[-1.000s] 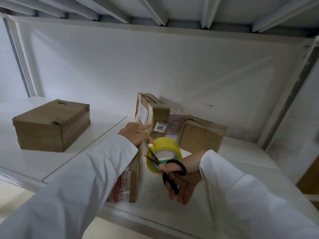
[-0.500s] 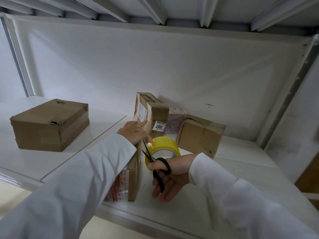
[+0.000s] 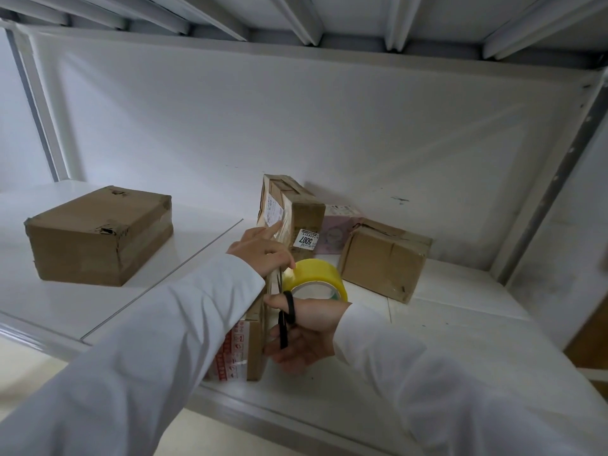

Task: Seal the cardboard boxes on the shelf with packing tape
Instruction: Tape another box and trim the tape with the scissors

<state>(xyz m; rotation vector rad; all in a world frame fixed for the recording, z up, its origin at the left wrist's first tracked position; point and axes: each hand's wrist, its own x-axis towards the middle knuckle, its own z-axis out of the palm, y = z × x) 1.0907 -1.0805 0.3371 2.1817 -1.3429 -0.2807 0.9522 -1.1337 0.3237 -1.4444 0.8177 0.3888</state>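
A cardboard box with red-printed tape (image 3: pixel 245 343) lies on the white shelf (image 3: pixel 460 330), mostly hidden under my left sleeve. My left hand (image 3: pixel 261 253) rests on its top, thumb toward the yellow tape roll (image 3: pixel 317 274) that stands just right of it. My right hand (image 3: pixel 302 327) holds black scissors (image 3: pixel 285 319), thumb through a loop, blades pointing up between the box and the roll. Whether the blades touch a tape strip is unclear.
A tall box with a "5007" label (image 3: pixel 292 213) stands behind my left hand. A pale pink box (image 3: pixel 335 232) and a brown box (image 3: pixel 383 258) sit at the back right. A wide brown box (image 3: pixel 98 235) sits far left. A shelf upright (image 3: pixel 546 179) rises at right.
My right hand has moved left with the scissors, from in front of the tape roll to the gap beside the box. The blades have turned more upright. My left hand stayed on the box.
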